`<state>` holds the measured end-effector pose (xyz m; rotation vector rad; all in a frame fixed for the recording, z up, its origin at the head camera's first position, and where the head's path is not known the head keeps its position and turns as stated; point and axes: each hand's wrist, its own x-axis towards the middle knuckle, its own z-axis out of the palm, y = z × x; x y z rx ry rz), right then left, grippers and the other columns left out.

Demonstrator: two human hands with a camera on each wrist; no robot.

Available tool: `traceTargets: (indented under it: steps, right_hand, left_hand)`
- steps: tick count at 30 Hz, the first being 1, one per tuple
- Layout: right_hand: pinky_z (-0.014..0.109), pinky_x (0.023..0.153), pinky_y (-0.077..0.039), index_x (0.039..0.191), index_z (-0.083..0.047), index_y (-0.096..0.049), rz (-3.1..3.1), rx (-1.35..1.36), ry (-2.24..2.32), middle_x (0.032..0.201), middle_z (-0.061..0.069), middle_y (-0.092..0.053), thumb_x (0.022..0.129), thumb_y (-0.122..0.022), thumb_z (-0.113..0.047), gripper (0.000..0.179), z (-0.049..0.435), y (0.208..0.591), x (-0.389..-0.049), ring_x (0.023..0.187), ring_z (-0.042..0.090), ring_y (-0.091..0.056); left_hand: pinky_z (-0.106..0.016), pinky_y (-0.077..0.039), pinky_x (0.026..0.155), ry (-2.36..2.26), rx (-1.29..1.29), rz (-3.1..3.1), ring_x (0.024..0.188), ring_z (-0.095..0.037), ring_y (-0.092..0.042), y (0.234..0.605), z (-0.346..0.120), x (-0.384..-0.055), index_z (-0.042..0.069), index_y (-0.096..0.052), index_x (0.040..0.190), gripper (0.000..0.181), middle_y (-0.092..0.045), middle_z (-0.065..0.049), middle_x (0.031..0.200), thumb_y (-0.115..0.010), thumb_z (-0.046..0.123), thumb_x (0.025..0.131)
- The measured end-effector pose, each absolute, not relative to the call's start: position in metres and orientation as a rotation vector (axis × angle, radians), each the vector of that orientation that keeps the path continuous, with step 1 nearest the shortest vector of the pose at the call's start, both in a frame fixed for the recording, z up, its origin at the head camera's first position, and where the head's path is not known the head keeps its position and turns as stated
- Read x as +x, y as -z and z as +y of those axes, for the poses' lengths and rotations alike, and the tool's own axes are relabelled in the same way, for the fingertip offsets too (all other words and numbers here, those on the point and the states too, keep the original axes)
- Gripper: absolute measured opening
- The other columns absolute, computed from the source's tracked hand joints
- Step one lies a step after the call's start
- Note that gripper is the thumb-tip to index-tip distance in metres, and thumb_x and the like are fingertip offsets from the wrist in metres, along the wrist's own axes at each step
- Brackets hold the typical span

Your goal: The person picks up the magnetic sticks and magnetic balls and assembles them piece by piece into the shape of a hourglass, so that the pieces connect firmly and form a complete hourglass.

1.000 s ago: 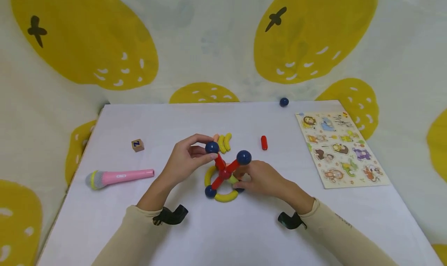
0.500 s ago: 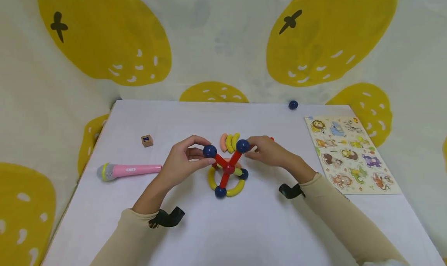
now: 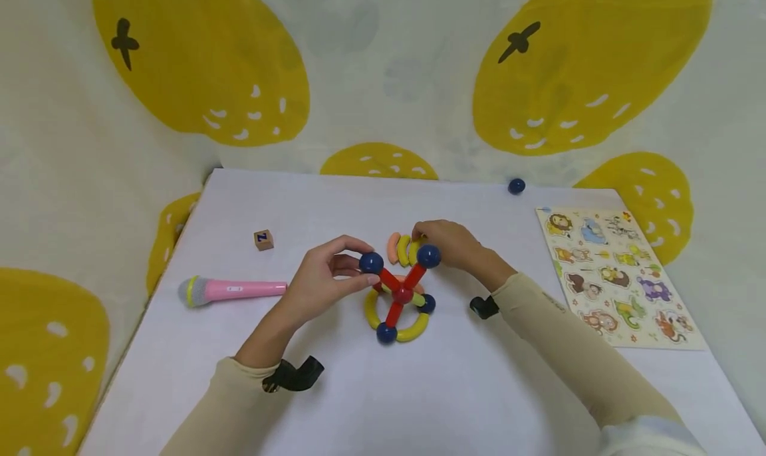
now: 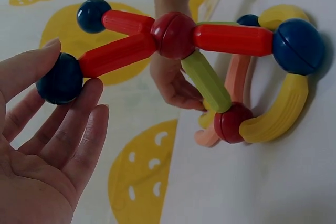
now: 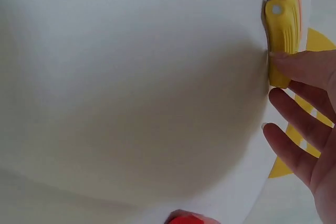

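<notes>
My left hand (image 3: 323, 280) pinches a dark blue ball (image 4: 59, 78) between thumb and fingers. That ball tops one arm of a magnetic ball-and-stick model, whose red sticks and one light green stick meet at a red centre ball (image 3: 403, 294). Below, curved yellow and salmon sticks with balls form its ring base (image 3: 413, 330). Beyond the model, my right hand (image 3: 453, 243) reaches to a small row of curved sticks. In the right wrist view its thumb and index finger pinch the nearest yellow curved stick (image 5: 283, 30). Another yellow and a salmon curved stick (image 3: 393, 248) lie alongside.
A pink toy microphone (image 3: 239, 290) and a wooden letter block (image 3: 263, 240) lie on the left. An animal puzzle board (image 3: 622, 276) is on the right. A loose blue ball (image 3: 516, 186) sits at the far edge, and a red piece (image 5: 189, 219) shows in the right wrist view.
My right hand has left the model's base, passed by its upper right blue ball and gone to the yellow curved sticks behind. The left hand keeps its pinch on the blue ball.
</notes>
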<state>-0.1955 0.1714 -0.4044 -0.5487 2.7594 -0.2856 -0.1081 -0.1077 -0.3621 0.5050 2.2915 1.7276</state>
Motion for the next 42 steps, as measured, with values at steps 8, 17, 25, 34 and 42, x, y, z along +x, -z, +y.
traceTargets:
  steps: [8,17,25,34,42]
  right_hand:
    - [0.046,0.1,-0.056,0.119,-0.01,-0.074,2.755,-0.445,0.473,0.111,0.008,-0.075,0.095,-0.071,-0.012,0.024,0.201,0.406,-0.183,0.104,0.025,-0.067]
    - [0.041,0.097,-0.056,0.13,-0.014,-0.07,2.679,-0.404,0.754,0.12,0.008,-0.073,0.097,-0.071,-0.019,0.034,0.228,0.363,-0.188,0.108,0.024,-0.063]
    - [0.037,0.094,-0.06,0.121,-0.014,-0.075,2.583,-0.628,0.954,0.117,0.005,-0.076,0.095,-0.074,-0.02,0.027,0.182,0.313,-0.199,0.104,0.021,-0.069]
    - [0.022,0.083,-0.06,0.118,-0.014,-0.078,2.477,-0.879,0.976,0.108,0.002,-0.079,0.092,-0.077,-0.018,0.026,0.161,0.303,-0.184,0.094,0.014,-0.071]
    - [0.027,0.087,-0.062,0.117,-0.015,-0.077,2.46,-0.794,1.027,0.109,0.002,-0.077,0.092,-0.077,-0.02,0.026,0.159,0.305,-0.18,0.095,0.015,-0.073]
  left_hand:
    - [-0.027,-0.06,0.094,-1.726,0.547,2.312,0.105,-0.018,-0.072,0.358,-0.107,-0.109,0.016,-0.067,0.123,0.038,-0.07,-0.003,0.123,-0.081,0.016,0.088]
    - [-0.032,-0.06,0.093,-1.723,0.521,2.328,0.106,-0.018,-0.07,0.357,-0.105,-0.109,0.016,-0.068,0.12,0.036,-0.071,-0.003,0.118,-0.081,0.017,0.087]
    - [-0.027,-0.06,0.092,-1.746,0.466,2.331,0.102,-0.018,-0.071,0.359,-0.105,-0.109,0.019,-0.068,0.119,0.037,-0.069,-0.002,0.119,-0.083,0.018,0.086]
    - [-0.028,-0.062,0.089,-1.809,0.496,2.291,0.097,-0.019,-0.074,0.362,-0.1,-0.108,0.012,-0.059,0.121,0.046,-0.064,-0.01,0.117,-0.085,0.013,0.083]
    - [-0.029,-0.06,0.093,-1.736,0.484,2.269,0.106,-0.017,-0.072,0.362,-0.102,-0.113,0.024,-0.056,0.135,0.056,-0.06,-0.004,0.139,-0.083,0.02,0.086]
